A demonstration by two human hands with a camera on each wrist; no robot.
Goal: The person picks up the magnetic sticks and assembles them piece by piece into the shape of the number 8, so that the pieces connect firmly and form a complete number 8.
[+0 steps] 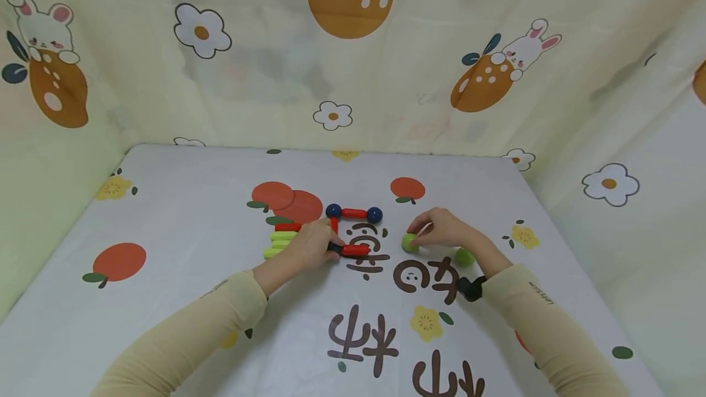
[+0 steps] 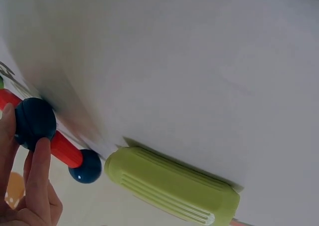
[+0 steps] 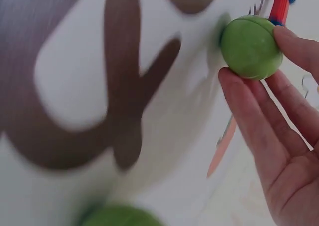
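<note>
My left hand [image 1: 311, 244] pinches a dark blue ball [image 2: 35, 121] between thumb and fingers at the near corner of a joined figure of balls and rods. From that ball a red rod [image 1: 355, 250] points right, its far end bare. Another red rod [image 2: 66, 149] leads away to a second blue ball [image 1: 333, 211]. Along the far side, a red rod [image 1: 354, 214] links this one to a third blue ball [image 1: 374, 215]. To the right of the figure, my right hand [image 1: 443, 228] holds a green ball [image 3: 251, 46] with thumb and fingertips, close over the tabletop.
A second green ball [image 1: 464, 256] lies under the right wrist. Several yellow-green rods [image 1: 282, 244] and a loose red rod [image 1: 288, 227] lie side by side left of the left hand, partly hidden by it. A patterned cloth wall [image 1: 265, 78] rises behind the table [image 1: 187, 201].
</note>
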